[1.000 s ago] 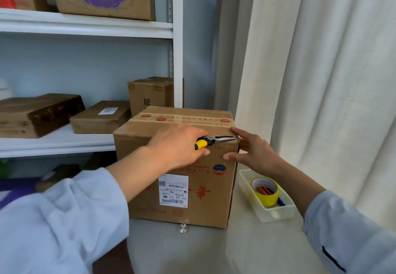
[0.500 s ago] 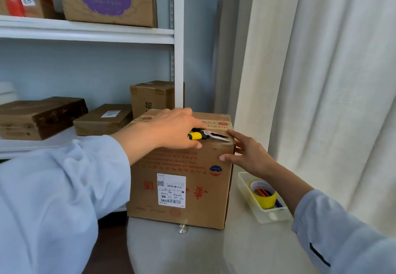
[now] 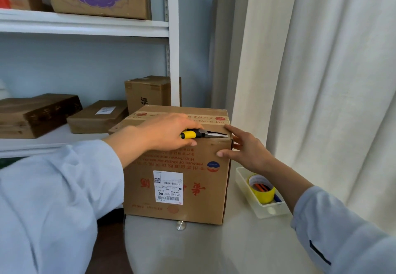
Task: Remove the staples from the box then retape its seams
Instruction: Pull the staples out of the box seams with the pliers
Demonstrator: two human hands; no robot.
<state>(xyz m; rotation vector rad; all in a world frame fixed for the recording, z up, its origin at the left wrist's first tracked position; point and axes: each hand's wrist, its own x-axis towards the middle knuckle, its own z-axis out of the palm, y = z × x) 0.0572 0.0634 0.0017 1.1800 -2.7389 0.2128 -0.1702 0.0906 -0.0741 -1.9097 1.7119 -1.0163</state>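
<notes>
Head view: cardboard box (image 3: 177,179) on round table. Left hand (image 3: 169,132) grips yellow-handled pliers (image 3: 201,134), tips at top front edge near right corner. Right hand (image 3: 246,151), fingers spread, braces that corner. Staple removal seems underway; yellow tape roll (image 3: 261,188) waits in tray (image 3: 242,179), retaping not begun.

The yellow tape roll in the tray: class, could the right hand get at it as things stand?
Probably yes. The right hand rests open on the box's corner, holding nothing, and the yellow tape roll sits uncovered in the open tray just below it.
</notes>
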